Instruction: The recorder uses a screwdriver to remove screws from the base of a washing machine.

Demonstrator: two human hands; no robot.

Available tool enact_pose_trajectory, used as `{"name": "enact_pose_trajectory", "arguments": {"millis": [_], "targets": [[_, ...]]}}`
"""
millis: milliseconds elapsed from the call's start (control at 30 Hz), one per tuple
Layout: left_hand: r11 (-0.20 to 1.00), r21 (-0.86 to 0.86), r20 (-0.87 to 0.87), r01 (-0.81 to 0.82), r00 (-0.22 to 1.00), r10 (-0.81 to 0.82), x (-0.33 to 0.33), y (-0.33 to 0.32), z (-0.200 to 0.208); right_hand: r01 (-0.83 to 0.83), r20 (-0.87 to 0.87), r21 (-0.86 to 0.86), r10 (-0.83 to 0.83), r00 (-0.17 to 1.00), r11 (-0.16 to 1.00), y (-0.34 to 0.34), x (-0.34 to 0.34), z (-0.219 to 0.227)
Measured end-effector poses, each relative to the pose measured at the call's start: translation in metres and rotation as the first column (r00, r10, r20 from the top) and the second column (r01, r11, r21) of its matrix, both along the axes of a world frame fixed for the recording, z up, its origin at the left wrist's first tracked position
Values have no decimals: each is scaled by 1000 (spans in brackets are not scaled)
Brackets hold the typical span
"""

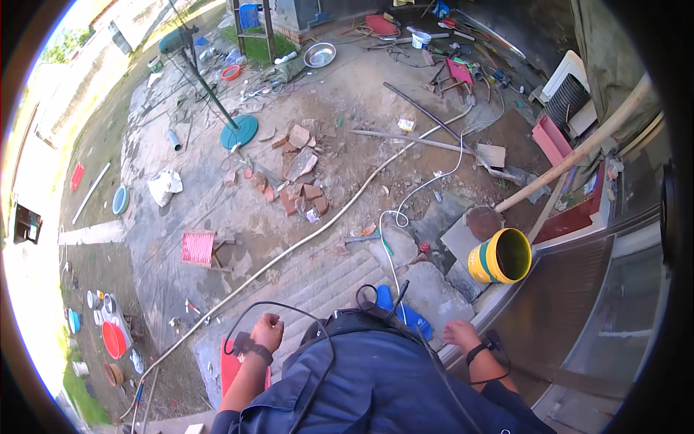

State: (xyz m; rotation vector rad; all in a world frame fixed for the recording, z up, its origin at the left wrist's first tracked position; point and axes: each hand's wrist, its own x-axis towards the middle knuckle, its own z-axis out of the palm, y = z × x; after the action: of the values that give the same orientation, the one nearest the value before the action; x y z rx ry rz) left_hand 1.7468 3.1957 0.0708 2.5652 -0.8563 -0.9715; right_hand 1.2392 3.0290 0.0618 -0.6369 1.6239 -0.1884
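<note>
My left hand (267,332) hangs at my left side, its fingers loosely curled with nothing seen in them. A dark strap and a black cable run at that wrist, and a red object (230,362) shows partly behind the forearm. On the other side, my right hand (461,335) is also curled and holds nothing visible; its wrist wears a dark band. Nearest to it are blue slippers (413,322) on the ground before me. Beyond it, a yellow bucket (500,257) stands by the doorway.
A long pale hose (318,233) crosses the yard diagonally. Broken bricks (298,163) lie in a heap ahead, with a pink-topped stool (198,248) to the left. A shovel (463,148) lies farther right. A wooden pole (578,153) slants across the right side.
</note>
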Motion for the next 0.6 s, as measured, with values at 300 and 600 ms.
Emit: {"name": "enact_pose_trajectory", "arguments": {"millis": [300, 600], "targets": [[967, -45, -262, -251, 937, 231, 102, -151, -95, 71, 21, -3, -71, 997, 997, -208, 102, -81], [996, -84, -101, -10, 995, 1, 272, -403, -237, -31, 102, -88, 40, 994, 996, -453, 253, -183]]}}
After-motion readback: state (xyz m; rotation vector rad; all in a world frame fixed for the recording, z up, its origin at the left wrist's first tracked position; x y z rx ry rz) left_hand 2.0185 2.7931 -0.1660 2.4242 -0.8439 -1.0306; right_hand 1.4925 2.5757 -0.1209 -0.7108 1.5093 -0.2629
